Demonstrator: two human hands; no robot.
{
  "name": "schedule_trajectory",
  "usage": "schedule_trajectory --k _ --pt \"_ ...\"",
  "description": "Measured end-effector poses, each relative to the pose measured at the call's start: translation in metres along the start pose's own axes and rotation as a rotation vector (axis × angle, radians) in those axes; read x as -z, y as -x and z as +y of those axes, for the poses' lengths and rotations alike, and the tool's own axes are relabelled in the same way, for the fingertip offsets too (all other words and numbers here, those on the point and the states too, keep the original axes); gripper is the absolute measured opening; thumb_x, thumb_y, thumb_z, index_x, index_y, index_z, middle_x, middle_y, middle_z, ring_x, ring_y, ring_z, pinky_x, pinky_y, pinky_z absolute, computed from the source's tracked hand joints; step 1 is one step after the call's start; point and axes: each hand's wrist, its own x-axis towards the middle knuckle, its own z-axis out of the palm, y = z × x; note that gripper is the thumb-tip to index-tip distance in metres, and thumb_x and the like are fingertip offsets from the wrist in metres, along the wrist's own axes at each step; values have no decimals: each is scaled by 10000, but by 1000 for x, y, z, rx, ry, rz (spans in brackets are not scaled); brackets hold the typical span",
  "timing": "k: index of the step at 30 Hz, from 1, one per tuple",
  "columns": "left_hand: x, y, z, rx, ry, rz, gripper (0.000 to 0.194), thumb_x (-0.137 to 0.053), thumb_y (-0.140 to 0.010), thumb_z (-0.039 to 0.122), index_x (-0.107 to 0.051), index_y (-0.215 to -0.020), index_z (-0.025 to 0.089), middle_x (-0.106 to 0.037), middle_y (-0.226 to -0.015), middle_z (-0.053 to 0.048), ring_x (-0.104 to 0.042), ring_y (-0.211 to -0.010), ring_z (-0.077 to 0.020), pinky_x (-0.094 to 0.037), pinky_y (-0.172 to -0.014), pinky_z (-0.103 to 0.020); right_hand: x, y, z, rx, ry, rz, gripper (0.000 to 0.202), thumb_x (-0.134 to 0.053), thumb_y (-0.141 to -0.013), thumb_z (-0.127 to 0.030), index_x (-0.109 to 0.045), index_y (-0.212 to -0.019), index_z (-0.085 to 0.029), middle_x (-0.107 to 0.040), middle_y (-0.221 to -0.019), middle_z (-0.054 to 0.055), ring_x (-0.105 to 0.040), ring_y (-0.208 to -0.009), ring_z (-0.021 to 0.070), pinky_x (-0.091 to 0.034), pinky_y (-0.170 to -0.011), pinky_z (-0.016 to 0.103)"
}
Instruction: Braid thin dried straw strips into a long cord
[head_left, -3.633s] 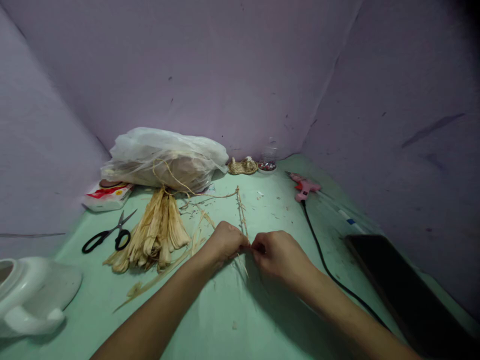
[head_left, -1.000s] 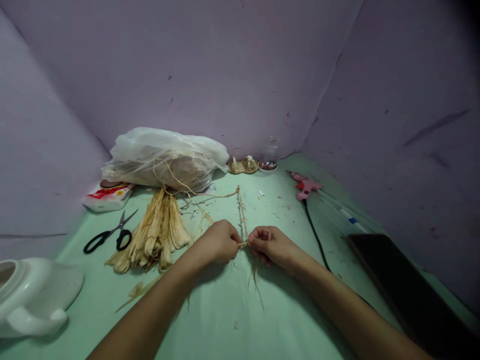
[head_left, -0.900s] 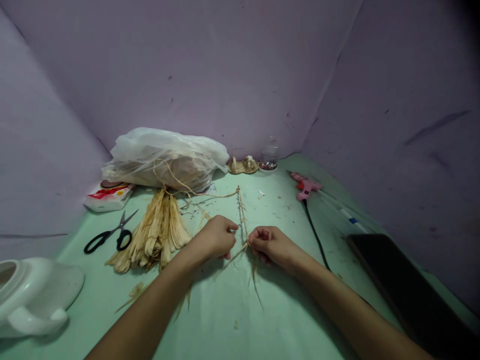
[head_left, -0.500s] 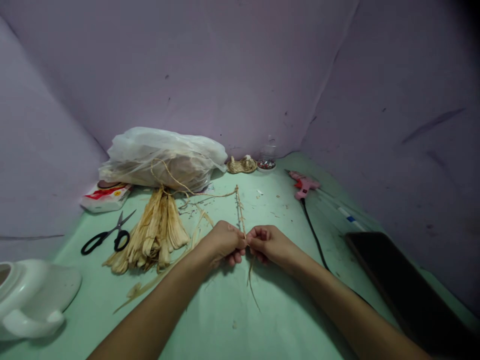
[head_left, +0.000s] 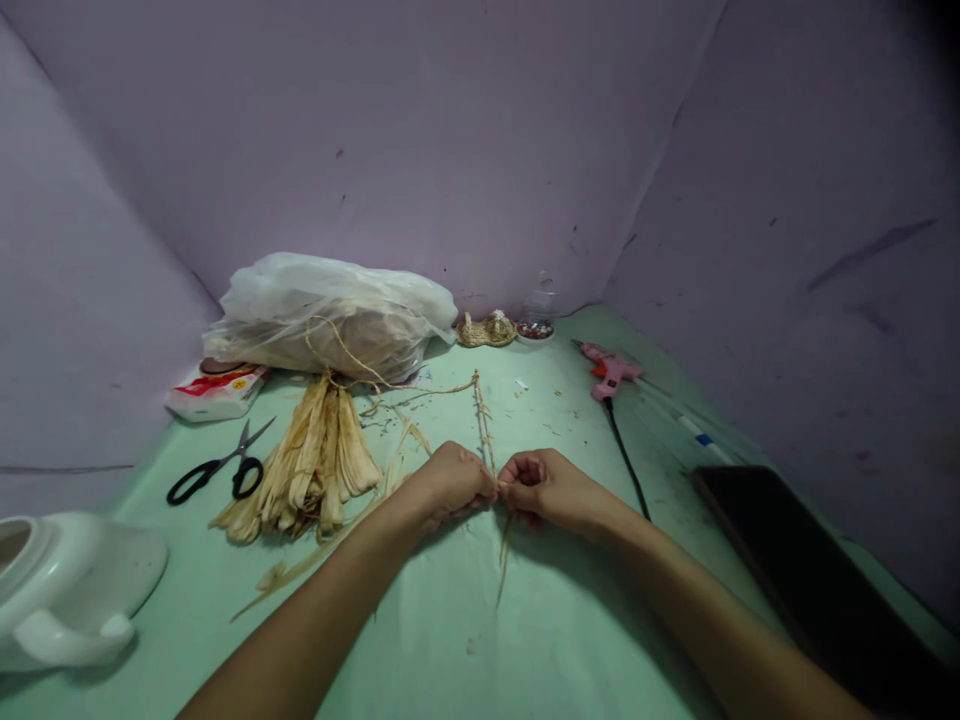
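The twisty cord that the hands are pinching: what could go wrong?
The twisted cord might unravel if the left hand and right hand, pinching its near end, both slip. The loose strands hanging below look thin, so they could snap if pulled hard. The scissors lie open, so a careless reach might hurt.

Thin twisted plant-fibre cord [head_left: 484,425]: straw tan. Bundle of flat dried fibre strips [head_left: 315,470]: pale yellow, streaked brown. Black-handled metal scissors [head_left: 211,466]: grey blades. Translucent plastic bag [head_left: 330,290]: cloudy white, brownish lower down. Pistol-shaped plastic glue gun [head_left: 616,371]: pink, red-orange trigger; thin cable [head_left: 626,448] black. Flat packet [head_left: 221,392]: white, red band, yellow spot. Glossy handled pot [head_left: 60,575]: plain white. Flat rectangular slab [head_left: 810,580]: black. Smooth tabletop [head_left: 525,640]: mint green. Painted walls [head_left: 480,140]: mauve, dark scuffs.
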Motion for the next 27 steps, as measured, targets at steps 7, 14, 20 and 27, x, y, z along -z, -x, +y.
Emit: schedule_trajectory --k 7,14,20,27 --pt "0 7 8 71 29 4 54 -474 -509 127 -460 -458 137 -338 -331 57 -239 -282 -34 -119 -320 -193 2 3 0 69 -26 -34 33 -510 -624 -137 -485 -643 -146 -457 -500 -48 -386 -391 40 -318 -390 168" --pt "1 5 8 176 71 -28 65 -440 -503 128 -424 -445 153 -328 -326 59 -223 -270 -34 -105 -317 -190 9 2 8 164 39 -146 39 -510 -633 -148 -528 -665 -135 -468 -546 -36 -378 -426 44 -310 -413 175" --pt "2 5 8 154 29 -5 119 -485 -526 174 -412 -433 157 -313 -310 60 -232 -271 -40 -110 -307 -194 11 9 1 316 456 -42 176 -470 -679 -140 -633 -744 -149 -543 -582 -14 -424 -511 70 -318 -482 180" --pt "-1 8 9 56 50 36 118 -499 -515 119 -421 -432 149 -304 -295 68 -215 -267 -32 -103 -315 -191 13 19 -9 517 826 -12 253 -472 -676 -101 -666 -805 -202 -634 -705 12 -521 -609 105 -341 -564 203"
